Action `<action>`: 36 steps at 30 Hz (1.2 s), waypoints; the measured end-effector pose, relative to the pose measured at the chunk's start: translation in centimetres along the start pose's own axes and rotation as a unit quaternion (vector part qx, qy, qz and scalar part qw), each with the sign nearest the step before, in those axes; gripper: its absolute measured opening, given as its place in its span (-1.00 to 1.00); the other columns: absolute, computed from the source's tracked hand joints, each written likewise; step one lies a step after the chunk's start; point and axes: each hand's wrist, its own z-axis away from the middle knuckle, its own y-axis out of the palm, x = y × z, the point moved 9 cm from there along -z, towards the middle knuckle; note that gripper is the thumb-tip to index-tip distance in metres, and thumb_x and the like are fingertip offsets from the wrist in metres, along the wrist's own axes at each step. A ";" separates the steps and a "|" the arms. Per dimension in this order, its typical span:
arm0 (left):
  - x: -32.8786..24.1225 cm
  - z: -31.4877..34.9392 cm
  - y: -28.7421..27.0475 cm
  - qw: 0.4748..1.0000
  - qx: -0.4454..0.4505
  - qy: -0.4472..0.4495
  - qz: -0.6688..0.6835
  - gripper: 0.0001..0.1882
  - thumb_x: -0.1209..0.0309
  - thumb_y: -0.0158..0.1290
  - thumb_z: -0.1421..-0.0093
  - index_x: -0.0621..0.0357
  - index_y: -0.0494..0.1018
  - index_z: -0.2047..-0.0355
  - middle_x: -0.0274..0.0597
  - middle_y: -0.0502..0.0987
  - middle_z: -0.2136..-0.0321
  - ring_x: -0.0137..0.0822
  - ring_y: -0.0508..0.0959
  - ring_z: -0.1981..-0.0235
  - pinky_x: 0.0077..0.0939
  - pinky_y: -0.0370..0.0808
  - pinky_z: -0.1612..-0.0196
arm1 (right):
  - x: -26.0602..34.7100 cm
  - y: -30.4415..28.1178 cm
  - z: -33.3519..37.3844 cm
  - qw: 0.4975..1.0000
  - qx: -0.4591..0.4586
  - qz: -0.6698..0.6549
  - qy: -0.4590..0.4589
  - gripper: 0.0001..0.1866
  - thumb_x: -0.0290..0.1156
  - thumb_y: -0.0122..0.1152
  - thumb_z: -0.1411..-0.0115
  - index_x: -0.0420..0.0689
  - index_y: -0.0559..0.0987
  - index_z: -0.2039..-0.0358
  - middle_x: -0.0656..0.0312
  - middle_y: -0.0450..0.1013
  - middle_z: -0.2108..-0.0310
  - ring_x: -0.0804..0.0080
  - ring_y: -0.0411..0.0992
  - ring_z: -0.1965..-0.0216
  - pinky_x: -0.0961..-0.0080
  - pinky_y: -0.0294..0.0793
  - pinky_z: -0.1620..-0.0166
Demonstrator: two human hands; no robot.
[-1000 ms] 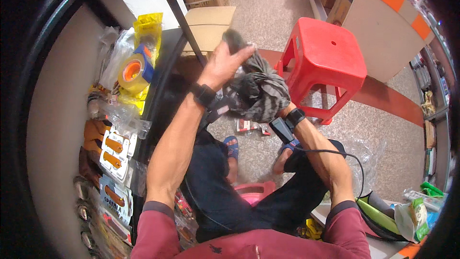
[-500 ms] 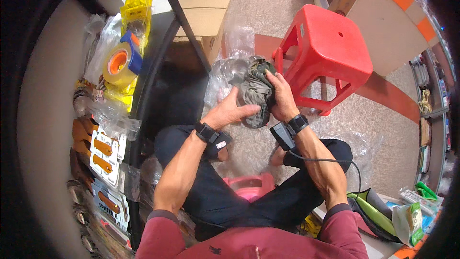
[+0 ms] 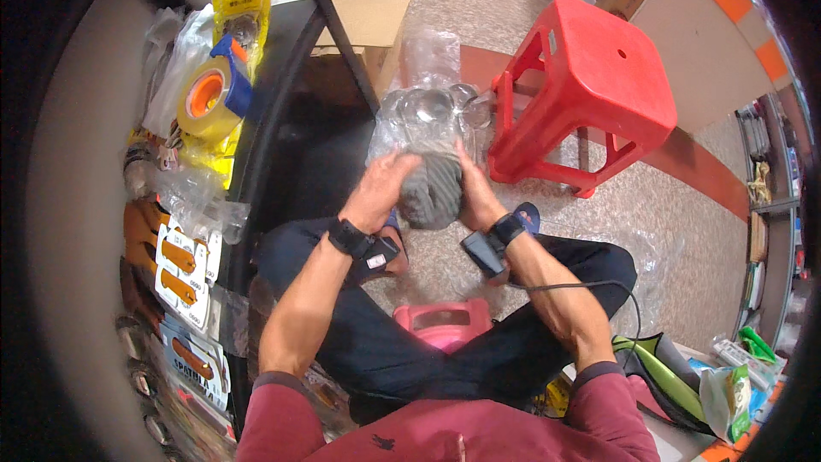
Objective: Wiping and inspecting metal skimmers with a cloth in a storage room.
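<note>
- Red stool (image 3: 611,77): upper right of the frame, upright on the floor.
- Cardboard box (image 3: 368,8): top, left of centre.
- Clear plastic bag (image 3: 434,56): upper centre, round shiny pieces at its lower part, just beyond the cloth.
- Grey cloth (image 3: 432,194): bunched up, in the middle of the frame.
- Left hand (image 3: 382,190) and right hand (image 3: 481,194): gripping the cloth between them, one at each side.
- Tape roll (image 3: 193,111): upper left.

1 red stool (image 3: 607,60) stands on speckled floor (image 3: 479,8); shelving (image 3: 776,205) lines the right side.
</note>
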 end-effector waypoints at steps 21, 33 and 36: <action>6.5 8.2 -1.2 0.756 -0.121 -0.464 0.445 -0.52 0.46 0.01 -0.13 0.27 0.36 -0.10 -0.20 0.49 0.06 -0.35 0.49 0.07 -0.47 0.40 -0.02 | -14.7 -16.2 -7.4 0.954 -0.281 0.105 0.034 -0.58 -0.02 -0.01 -0.35 -0.17 0.50 0.22 0.23 0.46 0.48 0.45 0.42 0.64 0.49 0.44 0.54; 6.5 8.0 -1.3 0.716 -0.142 -0.480 0.486 -0.46 0.48 0.06 -0.16 0.30 0.29 -0.17 -0.18 0.49 0.05 -0.36 0.49 0.05 -0.47 0.39 -0.08 | -20.2 -19.6 -11.9 0.956 -0.281 0.021 0.082 -0.61 -0.09 0.36 -0.16 -0.09 0.52 0.17 0.30 0.44 0.43 0.49 0.35 0.56 0.48 0.37 0.54; 6.4 7.3 -0.6 0.724 -0.139 -0.467 0.489 -0.50 0.47 0.05 -0.16 0.31 0.31 -0.14 -0.18 0.50 0.07 -0.38 0.48 0.07 -0.49 0.39 -0.06 | -18.5 -19.5 -11.5 0.947 -0.310 0.037 0.074 -0.54 -0.08 0.41 -0.11 -0.12 0.50 0.15 0.27 0.45 0.42 0.49 0.38 0.54 0.47 0.39 0.52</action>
